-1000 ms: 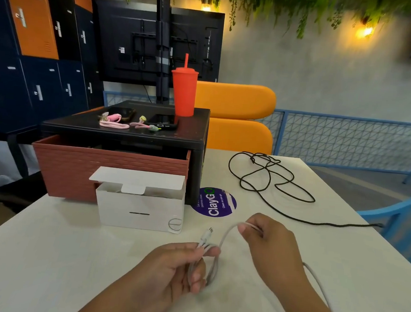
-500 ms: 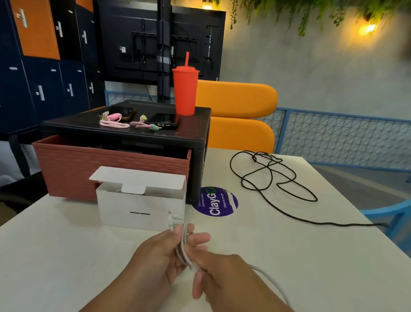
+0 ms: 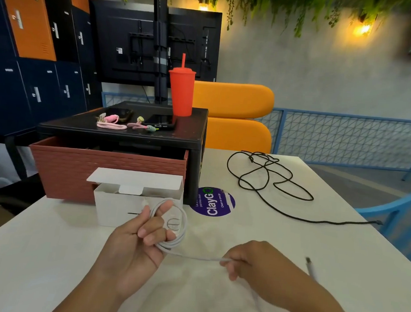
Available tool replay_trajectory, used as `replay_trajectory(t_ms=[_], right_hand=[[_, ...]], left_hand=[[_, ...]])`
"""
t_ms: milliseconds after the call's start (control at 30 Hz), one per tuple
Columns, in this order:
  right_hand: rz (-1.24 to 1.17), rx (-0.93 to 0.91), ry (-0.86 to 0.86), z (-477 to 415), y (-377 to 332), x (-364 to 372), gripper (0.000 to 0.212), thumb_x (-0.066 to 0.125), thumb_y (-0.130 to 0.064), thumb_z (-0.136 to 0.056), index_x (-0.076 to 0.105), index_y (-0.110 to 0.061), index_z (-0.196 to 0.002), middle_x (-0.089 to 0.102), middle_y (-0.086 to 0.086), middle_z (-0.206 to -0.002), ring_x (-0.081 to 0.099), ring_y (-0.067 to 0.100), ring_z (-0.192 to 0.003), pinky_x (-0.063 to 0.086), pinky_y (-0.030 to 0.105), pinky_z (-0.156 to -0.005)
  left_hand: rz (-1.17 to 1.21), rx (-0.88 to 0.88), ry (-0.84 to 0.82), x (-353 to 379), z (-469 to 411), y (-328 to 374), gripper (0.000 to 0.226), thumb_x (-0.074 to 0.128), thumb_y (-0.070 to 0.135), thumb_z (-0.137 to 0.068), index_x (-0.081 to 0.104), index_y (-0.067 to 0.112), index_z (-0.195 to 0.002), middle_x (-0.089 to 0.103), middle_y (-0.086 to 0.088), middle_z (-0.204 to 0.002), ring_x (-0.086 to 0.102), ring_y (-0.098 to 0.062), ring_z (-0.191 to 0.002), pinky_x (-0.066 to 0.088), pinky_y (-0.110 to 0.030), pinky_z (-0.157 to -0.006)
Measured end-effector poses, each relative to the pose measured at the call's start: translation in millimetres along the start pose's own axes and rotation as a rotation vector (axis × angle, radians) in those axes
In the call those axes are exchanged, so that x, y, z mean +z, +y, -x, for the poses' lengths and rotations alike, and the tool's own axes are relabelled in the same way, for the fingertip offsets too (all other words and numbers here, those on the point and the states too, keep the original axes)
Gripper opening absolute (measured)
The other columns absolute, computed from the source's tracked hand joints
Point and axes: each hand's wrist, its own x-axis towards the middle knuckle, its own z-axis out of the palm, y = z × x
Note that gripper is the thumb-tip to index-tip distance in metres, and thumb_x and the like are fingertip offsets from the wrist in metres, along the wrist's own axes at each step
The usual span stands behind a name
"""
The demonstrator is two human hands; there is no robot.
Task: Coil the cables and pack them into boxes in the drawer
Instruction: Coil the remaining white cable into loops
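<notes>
My white charging cable (image 3: 171, 246) is half coiled just in front of the open white box (image 3: 111, 210), its loops wound round the curled fingers of my left hand (image 3: 130, 253), my right hand (image 3: 257, 263) pinching the straight run to the box's right, the brick-red drawer (image 3: 75, 170) just behind the box.

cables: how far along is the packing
Done: nothing shows as packed; the pink cables lie bundled on the stand. In hand: the white cable is partly looped round fingers of the left hand, the right hand pinching its straight run. Left: finish that coil, put it in the open box, coil the loose black cable, move boxes into the drawer.
</notes>
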Motion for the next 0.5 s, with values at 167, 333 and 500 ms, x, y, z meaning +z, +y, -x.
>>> replay_trajectory(t_ms=[167,333,500], right_hand=[[0.015,0.023,0.117,-5,9,-3,0.022,0.048,-0.024,-0.094,0.057,-0.015,-0.076,0.047,-0.003,-0.065,0.036,0.009,-0.056,0.028,0.021,-0.055],[0.056,0.046,0.322,-11,17,-5,0.02,0.048,-0.027,-0.095,0.062,-0.016,-0.088,0.061,0.0,-0.079,0.05,0.013,-0.072,0.036,0.024,-0.063],[0.167,0.032,0.481,-11,18,-5,0.02,0.047,-0.031,-0.094,0.065,-0.023,-0.094,0.065,-0.003,-0.088,0.052,0.014,-0.088,0.042,0.026,-0.074]], left_hand=[[0.01,-0.028,-0.054,3,4,2,0.065,0.095,0.013,-0.027,0.073,-0.001,-0.086,0.029,0.006,-0.043,0.032,-0.008,-0.032,0.053,-0.027,-0.052],[-0.05,-0.093,-0.097,5,7,1,0.065,0.095,0.016,-0.033,0.072,-0.004,-0.09,0.029,0.004,-0.041,0.031,-0.009,-0.031,0.053,-0.029,-0.051],[-0.235,-0.262,-0.124,8,9,-9,0.054,0.086,0.022,-0.054,0.069,-0.008,-0.095,0.027,0.003,-0.042,0.029,-0.009,-0.033,0.052,-0.03,-0.052]])
